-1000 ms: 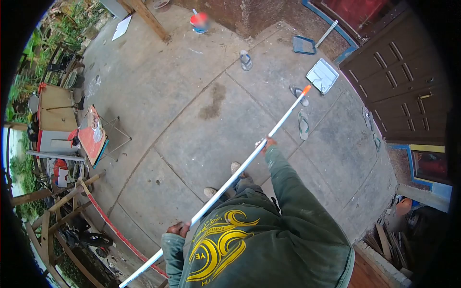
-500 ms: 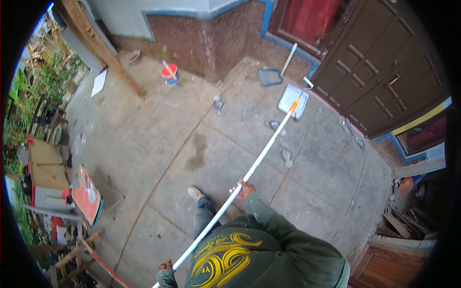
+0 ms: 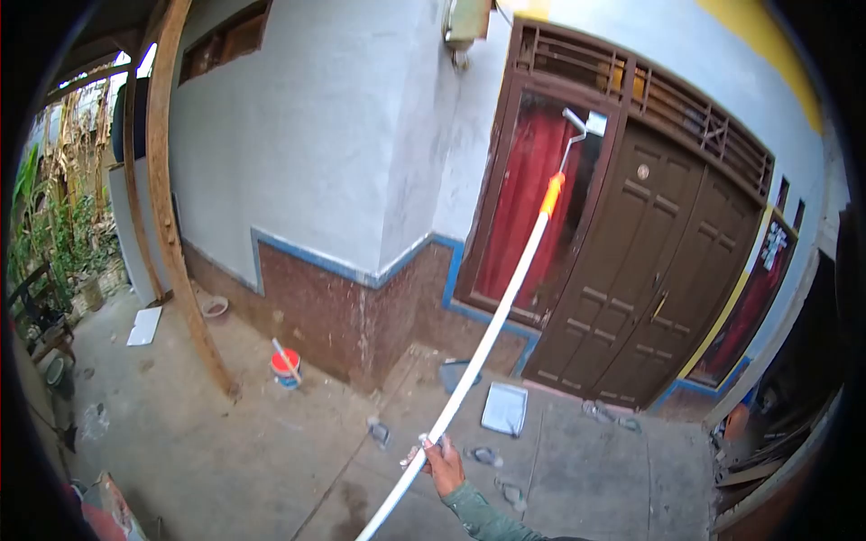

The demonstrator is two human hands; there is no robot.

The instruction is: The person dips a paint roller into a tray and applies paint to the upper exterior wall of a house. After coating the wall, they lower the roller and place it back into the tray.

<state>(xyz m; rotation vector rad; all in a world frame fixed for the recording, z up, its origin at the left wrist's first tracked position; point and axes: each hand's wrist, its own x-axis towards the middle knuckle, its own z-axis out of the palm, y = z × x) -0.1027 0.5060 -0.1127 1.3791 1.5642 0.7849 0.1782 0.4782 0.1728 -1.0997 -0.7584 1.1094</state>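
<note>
A paint roller point(image 3: 575, 119) on a long white extension pole point(image 3: 492, 338) reaches up and away from me. Its orange grip point(image 3: 551, 194) sits just below the bent wire frame. My right hand point(image 3: 442, 464), fingers closed, wraps round the lower part of the pole. In this view the roller overlaps the upper window point(image 3: 532, 207) with its red curtain. Below, on the concrete floor, lies a white paint tray point(image 3: 504, 408). My left hand is out of the picture, as is the pole's bottom end.
Beside the tray is a dark dustpan point(image 3: 458, 374). A red and blue bucket point(image 3: 286, 368) with a stick in it stands near the wall. Sandals point(image 3: 379, 433) lie scattered on the floor. A wooden post point(image 3: 171, 216) leans at left; brown double doors point(image 3: 645, 279) are at right.
The roller has risen from over the tray to window height, the pole tilting up with my right hand still round it. My view has lifted, and my left hand has left the picture.
</note>
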